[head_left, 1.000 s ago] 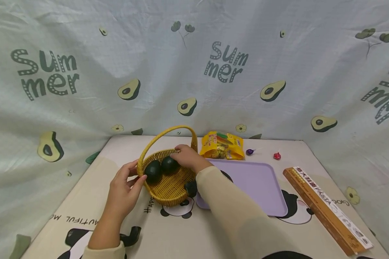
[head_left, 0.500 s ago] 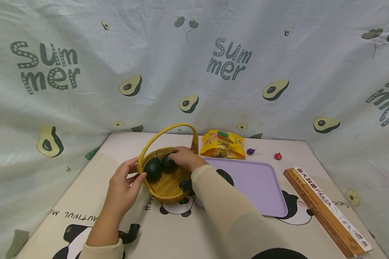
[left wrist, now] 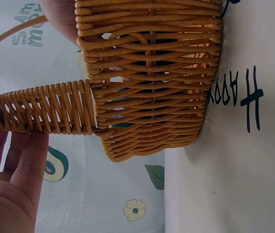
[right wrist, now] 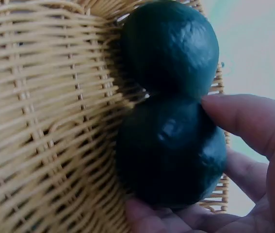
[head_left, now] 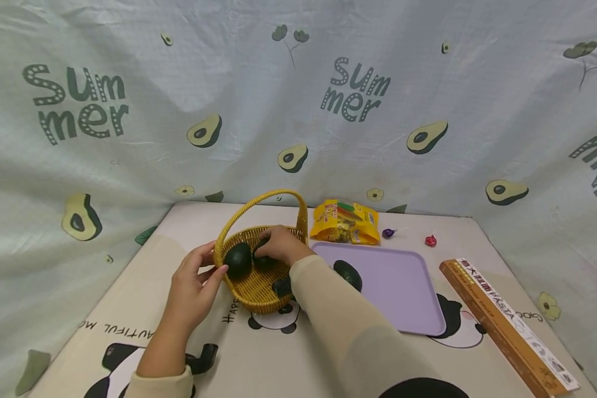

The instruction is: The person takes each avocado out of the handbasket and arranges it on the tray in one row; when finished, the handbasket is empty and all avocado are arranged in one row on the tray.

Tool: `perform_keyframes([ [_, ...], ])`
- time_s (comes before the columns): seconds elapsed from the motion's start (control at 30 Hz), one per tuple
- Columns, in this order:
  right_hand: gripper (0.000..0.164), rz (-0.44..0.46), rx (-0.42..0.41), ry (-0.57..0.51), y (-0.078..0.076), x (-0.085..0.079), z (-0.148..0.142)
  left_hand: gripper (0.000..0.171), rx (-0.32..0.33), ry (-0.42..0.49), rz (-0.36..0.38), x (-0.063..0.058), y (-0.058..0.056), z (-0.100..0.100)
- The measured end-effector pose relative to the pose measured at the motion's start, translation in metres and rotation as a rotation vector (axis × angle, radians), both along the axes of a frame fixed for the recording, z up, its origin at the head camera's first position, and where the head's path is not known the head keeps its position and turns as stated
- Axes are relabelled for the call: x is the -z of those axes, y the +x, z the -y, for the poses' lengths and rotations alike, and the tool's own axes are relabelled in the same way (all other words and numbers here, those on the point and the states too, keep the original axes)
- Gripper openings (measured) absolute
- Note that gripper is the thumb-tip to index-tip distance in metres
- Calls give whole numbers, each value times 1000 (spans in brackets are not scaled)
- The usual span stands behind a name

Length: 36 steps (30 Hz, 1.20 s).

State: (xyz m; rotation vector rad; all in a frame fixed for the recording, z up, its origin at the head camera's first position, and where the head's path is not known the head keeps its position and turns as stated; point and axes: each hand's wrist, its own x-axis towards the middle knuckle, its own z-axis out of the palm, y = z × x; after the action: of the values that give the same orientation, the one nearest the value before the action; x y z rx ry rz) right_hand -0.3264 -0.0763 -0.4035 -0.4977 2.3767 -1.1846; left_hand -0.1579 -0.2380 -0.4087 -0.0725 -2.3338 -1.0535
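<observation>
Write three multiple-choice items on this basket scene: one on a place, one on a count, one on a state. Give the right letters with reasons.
1. Where does the yellow snack bag lie?
A. inside the basket
B. behind the purple tray
C. on the pasta box

2. How many dark green fruits show inside the wicker basket?
A. two
B. four
C. none

3. What is the right hand doing?
A. lying flat on the tray
B. lifting the basket's handle
C. gripping a dark fruit

Answers:
1 B: the bag sits at the tray's far edge.
2 A: the right wrist view shows two fruits touching.
3 C: thumb and fingers curl round the fruit, while the left hand touches the basket's rim.
</observation>
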Motion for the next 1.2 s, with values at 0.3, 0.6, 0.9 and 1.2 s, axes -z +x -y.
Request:
perform_keyframes([
  [0.3,54,-27,-60,109,-9,1,-8,55,-5,0,-1,1,-1,-3],
  [0.6,77,-47,-51,126,-7,-5,-18,55,-10,-5,-5,0,0,-5],
  [0.9,75,-91,-152,25,-5,-16,-28,55,-19,-11,-2,-2,0,-5],
  [1.2,45,-80,-192,-94,-2,-20,-38,55,-28,-11,4,-1,0,-5],
])
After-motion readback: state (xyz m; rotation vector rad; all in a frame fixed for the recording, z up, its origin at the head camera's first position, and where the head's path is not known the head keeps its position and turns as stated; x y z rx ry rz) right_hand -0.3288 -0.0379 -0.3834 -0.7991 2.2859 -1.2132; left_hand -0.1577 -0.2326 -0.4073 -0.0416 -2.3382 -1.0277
